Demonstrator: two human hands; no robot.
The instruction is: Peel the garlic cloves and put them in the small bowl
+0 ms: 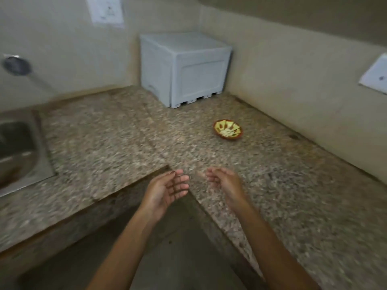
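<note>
Both hands hover over the desk (pixel 117 130) corner, left hand (pixel 167 190) with fingers relaxed and spread, right hand (pixel 225 183) loosely curled, both holding nothing; the small bowl (pixel 228 129) sits well beyond them, near a white box (pixel 184 68)

a speckled granite counter (pixel 100 147) met beige walls (pixel 293 65) in a dim corner, a steel sink (pixel 18 151) set at left

The table (pixel 109 139) fills the frame's middle. The small bowl (pixel 228 129) sits on it right of centre. Behind the bowl, the box (pixel 184 69) occupies the upper-centre corner. The sink (pixel 18 151) lies at the left edge.
</note>
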